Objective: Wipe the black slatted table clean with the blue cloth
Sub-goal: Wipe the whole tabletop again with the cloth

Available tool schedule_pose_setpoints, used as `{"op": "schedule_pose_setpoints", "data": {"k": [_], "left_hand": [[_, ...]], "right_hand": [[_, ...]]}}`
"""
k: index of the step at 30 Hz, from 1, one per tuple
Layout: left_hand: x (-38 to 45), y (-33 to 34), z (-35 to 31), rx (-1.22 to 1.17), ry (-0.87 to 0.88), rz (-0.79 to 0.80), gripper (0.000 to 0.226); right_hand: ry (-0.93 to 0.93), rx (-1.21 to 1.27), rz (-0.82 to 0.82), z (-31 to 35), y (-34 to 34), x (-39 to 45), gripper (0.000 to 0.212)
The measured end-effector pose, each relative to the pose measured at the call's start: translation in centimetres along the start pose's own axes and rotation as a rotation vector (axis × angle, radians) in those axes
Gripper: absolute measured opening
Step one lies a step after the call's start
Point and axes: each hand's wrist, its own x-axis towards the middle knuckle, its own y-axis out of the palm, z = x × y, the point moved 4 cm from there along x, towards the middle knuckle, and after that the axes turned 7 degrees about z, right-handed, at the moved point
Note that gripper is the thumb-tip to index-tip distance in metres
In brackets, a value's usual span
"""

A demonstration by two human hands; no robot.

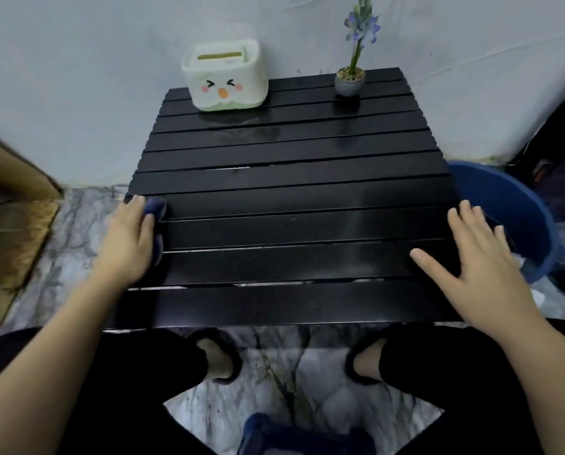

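- Blue cloth (156, 213): bunched under the left hand (128, 239), at the table's (291, 178) left edge. Judged soft, light, limp; best pressed flat under the palm.
- Left hand: curled over the cloth, gripping it.
- Right hand (481, 257): spread wide, flat on the slats opposite, holding nothing.
- Beyond the fingertips: tissue box (225, 77), potted flower (350, 78).

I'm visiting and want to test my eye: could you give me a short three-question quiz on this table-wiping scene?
1. True or false: the right hand holds the blue cloth.
2. Which stands nearer the left edge of the black slatted table: A) the tissue box or B) the flower pot?
3. What blue thing sits on the floor right of the table?

Key: 1. False, the left hand holds it. 2. A. 3. A blue bucket.
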Motion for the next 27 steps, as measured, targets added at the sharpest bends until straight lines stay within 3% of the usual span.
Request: {"op": "schedule_pose_setpoints", "data": {"k": [5,18,27], "left_hand": [[-1.3,2.6,-3.6,0.077,-0.021,0.043,0.051],[-3.4,12.3,-30.0,0.046,0.603,0.158,0.054],[-0.7,17.1,-41.8,0.072,0.884,0.275,0.047]], "right_hand": [[0.000,-0.064,0.006,0.0,0.8,-0.2,0.102],[0.035,-0.090,-0.029,0.1,1.2,-2.2,0.098],[0.049,-0.117,-0.087,-0.2,1.7,-3.9,0.091]]}}
